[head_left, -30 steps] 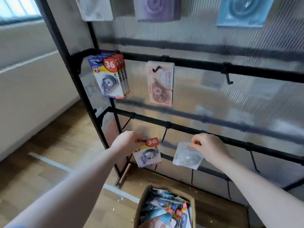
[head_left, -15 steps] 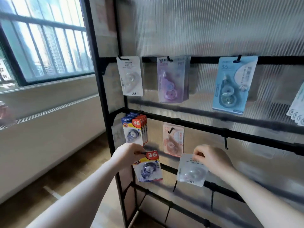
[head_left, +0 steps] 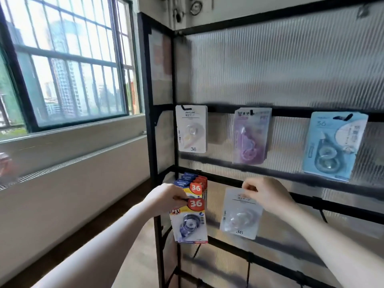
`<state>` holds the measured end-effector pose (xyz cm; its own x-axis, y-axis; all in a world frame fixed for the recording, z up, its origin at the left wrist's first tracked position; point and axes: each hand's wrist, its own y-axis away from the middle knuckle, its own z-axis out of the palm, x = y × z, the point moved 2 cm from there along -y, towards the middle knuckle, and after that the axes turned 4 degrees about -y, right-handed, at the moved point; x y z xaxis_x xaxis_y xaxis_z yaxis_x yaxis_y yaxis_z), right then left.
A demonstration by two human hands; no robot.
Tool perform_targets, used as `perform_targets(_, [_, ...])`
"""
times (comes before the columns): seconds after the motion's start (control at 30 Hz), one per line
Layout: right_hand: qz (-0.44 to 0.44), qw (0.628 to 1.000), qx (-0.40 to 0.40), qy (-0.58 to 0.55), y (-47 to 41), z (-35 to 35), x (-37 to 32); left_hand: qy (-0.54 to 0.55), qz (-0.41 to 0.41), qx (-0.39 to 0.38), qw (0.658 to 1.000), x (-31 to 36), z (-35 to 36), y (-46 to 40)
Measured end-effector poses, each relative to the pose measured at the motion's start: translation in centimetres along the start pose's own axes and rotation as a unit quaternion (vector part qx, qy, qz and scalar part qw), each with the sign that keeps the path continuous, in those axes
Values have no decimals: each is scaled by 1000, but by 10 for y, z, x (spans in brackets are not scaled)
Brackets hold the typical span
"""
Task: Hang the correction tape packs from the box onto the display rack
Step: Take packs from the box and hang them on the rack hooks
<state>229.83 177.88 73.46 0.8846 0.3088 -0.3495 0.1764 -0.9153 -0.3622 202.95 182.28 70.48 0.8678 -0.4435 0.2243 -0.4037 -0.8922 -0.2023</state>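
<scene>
From the head view, the left hand pinched the top edge of a yellow and blue pack marked with a red 36, holding it just in front of a stack of matching packs already hung at the left end of the rack's middle bar. The right hand pinched the top of a white pack, also printed 36, which dangled below its curled fingers in front of the ribbed panel, near the middle bar. The two held packs hung side by side, a little apart. On the bar above, three packs hung from hooks: a white hung pack at the left, a purple pack in the middle and a light blue pack to the right, each well apart from its neighbour. The display rack had a black frame with translucent ribbed backing. To the left stood a barred window above a pale wall ledge
</scene>
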Motion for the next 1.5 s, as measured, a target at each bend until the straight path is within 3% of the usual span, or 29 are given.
perform_targets(0.4, [2, 1000, 22, -4, -59, -10, -63, 8, 7, 15, 1000, -56, -48, -7])
perform_targets(0.8, [-108, 983, 134, -56, -117, -46, -142, -6, 0, 33, 999, -94, -75, 4])
perform_targets(1.1, [-139, 968, 202, -60, -149, -58, -182, -8, -3, 35, 999, -106, -78, 11])
perform_targets(1.5, [-114, 974, 194, -14, -178, -52, -183, -15, 9, 2, 1000, -111, -64, 7])
